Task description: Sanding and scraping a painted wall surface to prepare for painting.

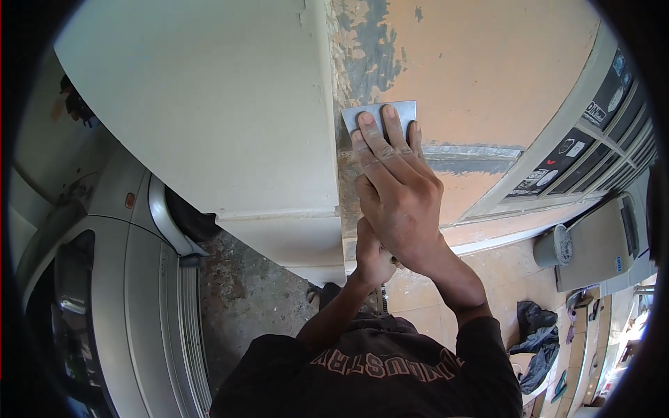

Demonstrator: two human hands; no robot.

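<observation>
At about 12 o'clock from the centre of the view, our right hand (397, 188) presses a flat grey scraper blade (380, 115) against the orange car panel (488, 70). Three fingers (394, 129) lie stretched on the blade and hold it flat on the surface; the thumb is not visible. The blade sits just beside the edge of the cream panel (209, 104), on a strip where the paint is worn to grey.

Below it, at about 6 o'clock from the right hand, our left hand (373, 258) is clenched around something small. The right wrist covers most of it, so we cannot tell what it grasps.

At 3 o'clock, on the floor near the wall, stands a grey cylindrical container (554, 245); its content is not to be seen from here. Next to it lies a grey box-shaped device (603, 244), partly cut by the rim. At 4 o'clock a dark cloth (536, 341) lies crumpled on the tiled floor (418, 292).

At 8 o'clock a silver car (125, 292) is bent by the lens and its lower part is cut off.
</observation>
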